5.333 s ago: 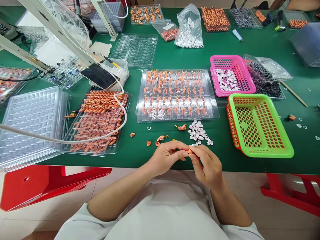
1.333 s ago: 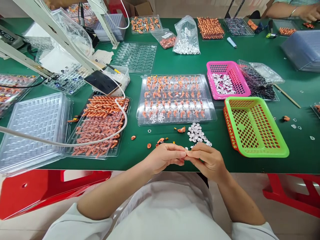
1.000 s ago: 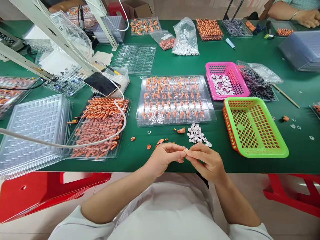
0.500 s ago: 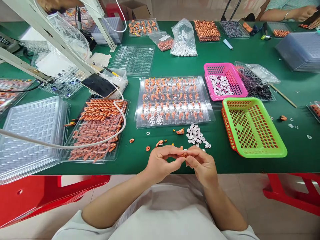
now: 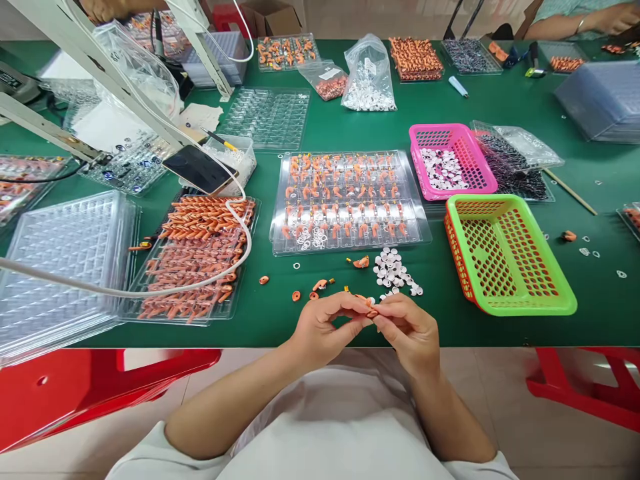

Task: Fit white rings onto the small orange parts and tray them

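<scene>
Close to the table's front edge, my left hand (image 5: 324,325) and my right hand (image 5: 411,331) meet fingertip to fingertip. Between them they pinch a small orange plastic part (image 5: 371,313); its exact shape is partly covered by my fingers. A pile of white round discs (image 5: 391,268) lies just beyond my right hand. Loose orange pieces (image 5: 320,285) are scattered beyond my left hand, and another orange piece with a yellow tip (image 5: 360,262) lies beside the discs. Farther back sits a clear tray (image 5: 420,227) filled with rows of orange parts, with white rings heaped on its near left corner.
Right of the tray stand a pink basket (image 5: 487,175) of white pieces and a green basket (image 5: 567,303). On the left are a tray of orange tubes (image 5: 190,267), stacked clear trays (image 5: 65,247) and a phone (image 5: 201,168). A white cable (image 5: 125,292) loops over them. A co-worker's hand (image 5: 613,19) shows far right.
My right hand has shifted slightly right, and the orange part between my fingertips has turned a little and shows more. A loose orange piece by my left hand has come into sight.
</scene>
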